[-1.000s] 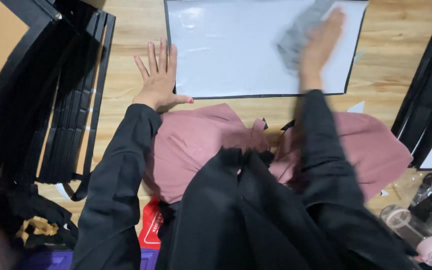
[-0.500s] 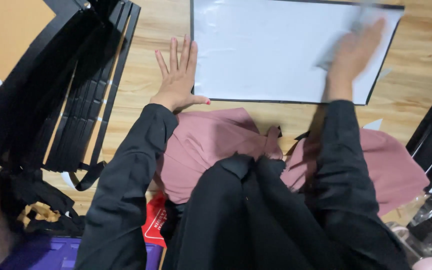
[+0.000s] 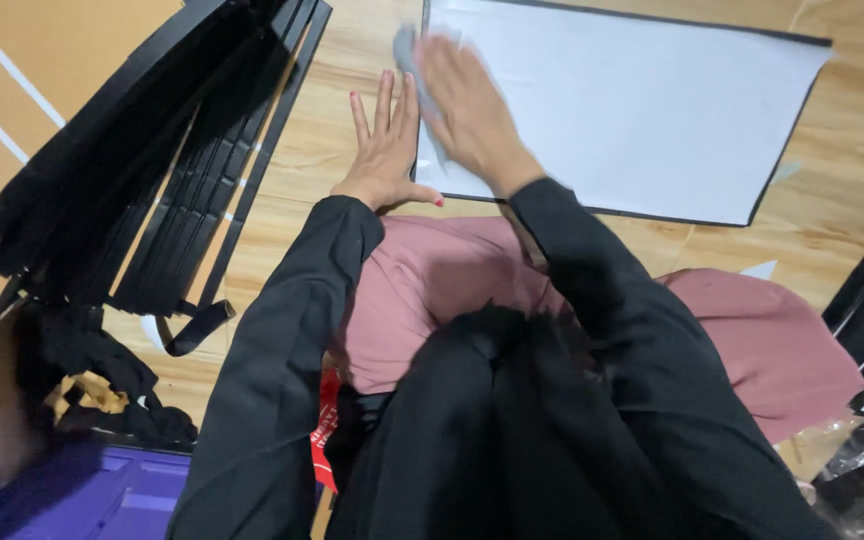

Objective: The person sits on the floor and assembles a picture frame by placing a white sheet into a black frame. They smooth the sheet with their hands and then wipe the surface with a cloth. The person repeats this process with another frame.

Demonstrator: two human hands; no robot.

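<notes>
Head view — the only view. The person sits on a wooden floor (image 3: pixel 852 200) with a large white panel in a thin black frame (image 3: pixel 642 110) lying flat in front of the knees. The right hand (image 3: pixel 467 110) presses a small grey cloth (image 3: pixel 407 50) against the panel's near-left corner; the hand is blurred with motion, palm down, fingers curled loosely over the cloth so that only its upper end shows beyond the fingertips. The left hand (image 3: pixel 387 150) lies flat and spread on the floor, just beside the panel's left edge, fingers extended and holding nothing — the thumb reaches toward the frame's corner, and it appears to steady the body or the panel.

The step in hand looks like wiping the panel's surface, with the cloth now at the left end. As a judgement, carrying on calls for even pressure across the sheet, the cloth kept flat under the palm, and the bracing hand kept clear of the wiping path.

The panel itself looks smooth, pale and slightly glossy, with no marks that can be made out; its far-right corner sits near a dark upright object at the frame's edge.

To the left lies a stack of black frames (image 3: pixel 182 160), leaning in a row. Pink trousers (image 3: pixel 432 290) and black sleeves fill the foreground.
</notes>
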